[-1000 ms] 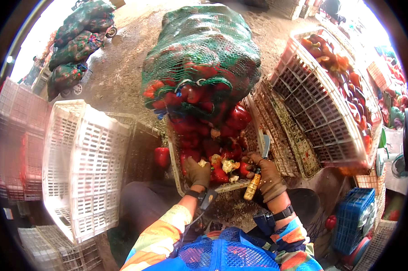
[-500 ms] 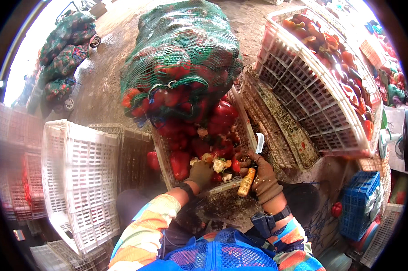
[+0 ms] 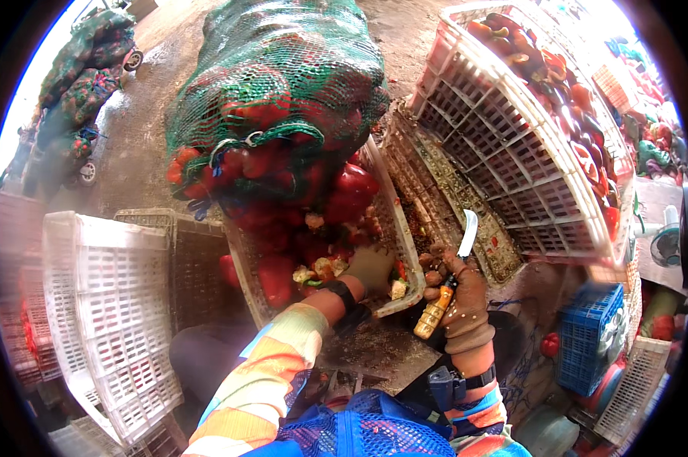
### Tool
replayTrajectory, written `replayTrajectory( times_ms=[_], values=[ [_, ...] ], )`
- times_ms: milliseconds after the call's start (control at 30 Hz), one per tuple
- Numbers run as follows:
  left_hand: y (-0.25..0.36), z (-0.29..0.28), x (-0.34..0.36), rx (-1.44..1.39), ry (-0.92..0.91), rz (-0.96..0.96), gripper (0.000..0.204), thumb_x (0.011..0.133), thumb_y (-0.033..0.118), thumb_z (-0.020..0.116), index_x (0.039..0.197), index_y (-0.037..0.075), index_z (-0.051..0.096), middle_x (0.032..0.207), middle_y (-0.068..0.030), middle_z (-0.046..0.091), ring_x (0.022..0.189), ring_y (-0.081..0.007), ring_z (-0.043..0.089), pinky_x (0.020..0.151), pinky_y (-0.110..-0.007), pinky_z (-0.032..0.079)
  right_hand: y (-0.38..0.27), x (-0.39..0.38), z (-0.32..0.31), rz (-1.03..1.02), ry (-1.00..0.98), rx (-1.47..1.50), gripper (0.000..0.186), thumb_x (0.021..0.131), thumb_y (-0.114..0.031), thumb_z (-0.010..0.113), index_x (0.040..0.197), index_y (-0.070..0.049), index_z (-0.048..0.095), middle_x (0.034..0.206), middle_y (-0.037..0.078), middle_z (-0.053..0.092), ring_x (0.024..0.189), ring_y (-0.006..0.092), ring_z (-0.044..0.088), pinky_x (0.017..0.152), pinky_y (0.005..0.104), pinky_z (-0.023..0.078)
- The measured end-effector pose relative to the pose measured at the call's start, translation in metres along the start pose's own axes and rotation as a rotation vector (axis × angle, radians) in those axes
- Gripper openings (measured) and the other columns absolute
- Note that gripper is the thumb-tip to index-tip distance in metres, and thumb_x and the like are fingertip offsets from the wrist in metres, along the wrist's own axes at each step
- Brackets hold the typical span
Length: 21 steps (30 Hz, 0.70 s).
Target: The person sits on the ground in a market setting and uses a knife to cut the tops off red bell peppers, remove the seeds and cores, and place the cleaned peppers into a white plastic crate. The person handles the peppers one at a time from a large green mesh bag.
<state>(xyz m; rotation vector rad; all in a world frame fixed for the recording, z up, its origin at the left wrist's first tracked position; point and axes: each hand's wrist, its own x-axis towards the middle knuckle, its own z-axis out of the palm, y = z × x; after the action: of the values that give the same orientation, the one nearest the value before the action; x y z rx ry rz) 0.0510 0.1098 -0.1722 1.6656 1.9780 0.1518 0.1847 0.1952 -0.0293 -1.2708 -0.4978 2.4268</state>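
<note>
My right hand [image 3: 467, 303], in a brownish glove, is closed round a knife with a yellowish handle [image 3: 434, 314]. The pale knife blade [image 3: 468, 233] points up and away, just right of the crate. My left hand [image 3: 370, 270], gloved too, reaches into the front right of a shallow plastic crate [image 3: 397, 199]. Its fingers are hidden, so whether they grip anything does not show. Beside it lie pale pepper cores [image 3: 322, 268]. Red bell peppers [image 3: 353, 189] fill the crate, below the mouth of a large green mesh sack [image 3: 283, 84] stuffed with more peppers.
A tall white crate [image 3: 542, 145] of cut red peppers [image 3: 572, 95] stands tilted at the right, beside dirty boards [image 3: 466, 190]. White crates [image 3: 123, 305] stand at the left. A blue crate [image 3: 593, 335] and a loose red pepper [image 3: 549, 344] lie at the lower right.
My left hand has moved right within the crate, past the pale cores. My right hand has drawn right, away from the crate, with the knife blade now raised. The view has shifted rightward.
</note>
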Motion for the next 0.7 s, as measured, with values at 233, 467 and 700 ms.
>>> replayTrajectory(
  times_ms=[233,467,700],
  values=[
    [0.013,-0.002,0.018,0.09,-0.26,0.194,0.026,0.07,0.022,0.062,0.092,0.009,0.066,0.093,-0.0119,0.062,0.089,-0.0284,0.061,0.072,-0.043,0.048,0.008,0.011,-0.017,0.013,-0.05,0.064,0.024,0.091,-0.018,0.051,0.11,-0.003,0.054,0.091,0.012,0.06,0.064,0.0118,0.054,0.046,0.021,0.044],
    [-0.007,0.009,-0.004,-0.149,0.106,0.162,0.015,0.07,0.016,0.065,0.081,0.006,0.065,0.082,-0.0134,0.065,0.074,-0.0286,0.064,0.063,-0.038,0.05,0.021,0.014,-0.03,0.061,-0.032,0.09,0.019,0.091,-0.017,0.05,0.103,-0.003,0.054,0.087,0.012,0.06,0.063,0.0147,0.054,0.048,0.0265,0.046],
    [-0.044,-0.077,-0.081,-0.851,0.553,-0.265,0.015,0.077,0.008,0.066,0.087,0.001,0.058,0.077,-0.0085,0.062,0.068,-0.014,0.059,0.062,-0.027,0.048,0.071,0.009,-0.027,0.16,-0.016,0.154,0.023,0.088,-0.021,0.057,0.098,-0.001,0.057,0.078,0.007,0.061,0.055,0.0157,0.054,0.044,0.0257,0.047]
  ],
)
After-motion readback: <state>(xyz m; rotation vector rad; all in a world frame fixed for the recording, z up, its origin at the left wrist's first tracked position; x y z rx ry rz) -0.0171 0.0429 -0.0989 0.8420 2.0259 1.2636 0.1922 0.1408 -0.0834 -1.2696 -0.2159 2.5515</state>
